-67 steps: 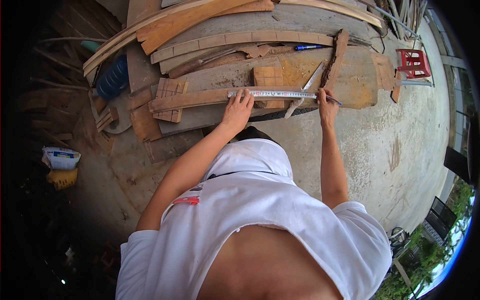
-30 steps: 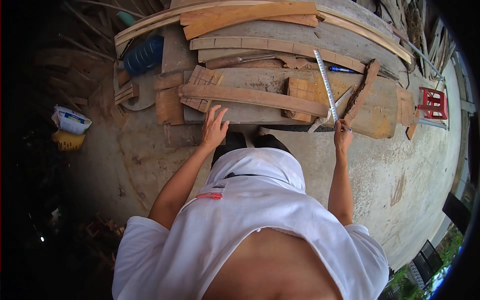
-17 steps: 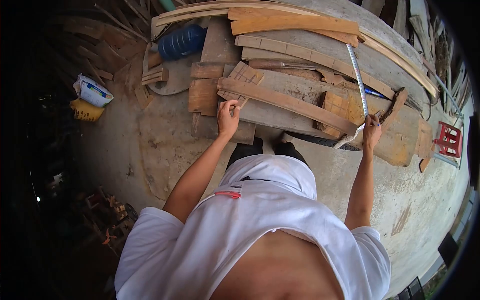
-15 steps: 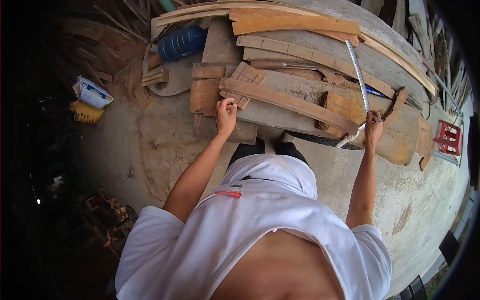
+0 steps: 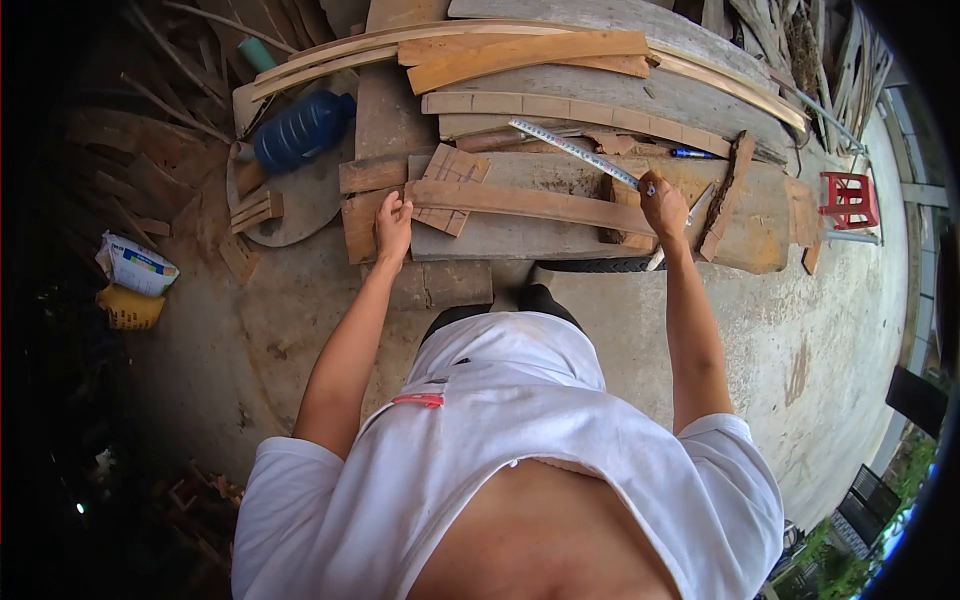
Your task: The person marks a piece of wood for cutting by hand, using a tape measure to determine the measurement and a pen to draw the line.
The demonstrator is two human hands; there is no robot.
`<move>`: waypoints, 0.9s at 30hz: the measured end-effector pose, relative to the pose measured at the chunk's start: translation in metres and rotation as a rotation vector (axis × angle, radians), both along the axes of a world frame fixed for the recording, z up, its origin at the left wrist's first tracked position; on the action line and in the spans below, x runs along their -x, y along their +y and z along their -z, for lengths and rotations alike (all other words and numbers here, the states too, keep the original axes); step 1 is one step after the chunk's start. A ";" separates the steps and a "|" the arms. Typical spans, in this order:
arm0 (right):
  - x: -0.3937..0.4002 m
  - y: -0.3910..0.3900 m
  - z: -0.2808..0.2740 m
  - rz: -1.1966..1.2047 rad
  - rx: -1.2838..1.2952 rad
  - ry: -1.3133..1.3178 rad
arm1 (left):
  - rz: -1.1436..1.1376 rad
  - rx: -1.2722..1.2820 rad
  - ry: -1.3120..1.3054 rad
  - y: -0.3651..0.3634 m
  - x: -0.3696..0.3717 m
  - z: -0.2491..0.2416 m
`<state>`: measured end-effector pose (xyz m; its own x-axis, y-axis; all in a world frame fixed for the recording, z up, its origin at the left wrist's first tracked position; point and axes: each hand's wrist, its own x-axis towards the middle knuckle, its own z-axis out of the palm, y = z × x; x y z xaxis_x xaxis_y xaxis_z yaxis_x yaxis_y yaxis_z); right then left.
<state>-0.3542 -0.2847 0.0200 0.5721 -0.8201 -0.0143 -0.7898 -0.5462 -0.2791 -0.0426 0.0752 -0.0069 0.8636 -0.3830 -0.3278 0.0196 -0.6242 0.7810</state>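
Note:
A long brown wooden strip (image 5: 530, 203) lies across the bench, its left end over a short board with pencil lines (image 5: 453, 170). At that left end is my left hand (image 5: 393, 230), its fingers loosely bent and slightly apart, thumb by the strip's corner. My right hand (image 5: 664, 208) is closed around a measuring tape (image 5: 575, 150), near the strip's right end. The tape's marked blade points up and left above the strip. Part of the tape is hidden in my palm, and a pale tail shows below the hand.
Behind lie a pencil-marked batten (image 5: 560, 108), orange-brown boards (image 5: 530, 62) and a blue marker (image 5: 692, 153). A rough bark-edged piece (image 5: 727, 195) is at right. A blue water bottle (image 5: 303, 132) lies on its side at left; a red stool (image 5: 848, 201) stands far right.
The tape's blade has swung from nearly upright to slanting left over the strip. My left hand has shifted to the strip's left end. The whole view has moved slightly.

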 end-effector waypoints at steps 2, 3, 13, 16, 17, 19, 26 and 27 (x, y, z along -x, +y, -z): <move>-0.008 -0.008 0.010 -0.069 0.026 -0.033 | 0.031 0.022 0.046 -0.001 -0.012 0.011; -0.012 -0.010 0.012 -0.092 0.009 -0.020 | 0.028 0.023 0.073 -0.006 -0.011 0.004; -0.004 -0.018 0.030 -0.064 -0.026 -0.002 | 0.038 -0.060 -0.013 -0.011 -0.009 0.008; 0.004 -0.024 0.033 -0.122 -0.057 0.003 | 0.007 -0.102 0.004 -0.007 0.000 0.003; 0.005 -0.026 0.034 -0.115 -0.091 -0.008 | -0.002 -0.108 0.003 -0.008 0.003 0.002; 0.005 -0.028 0.038 -0.126 -0.140 -0.020 | 0.001 -0.108 -0.010 -0.006 0.009 -0.001; 0.014 -0.051 0.049 -0.345 -0.140 -0.146 | 0.039 -0.236 -0.120 -0.007 0.014 0.010; 0.015 -0.055 0.052 -0.360 -0.150 -0.151 | 0.023 -0.247 -0.123 -0.008 0.012 0.013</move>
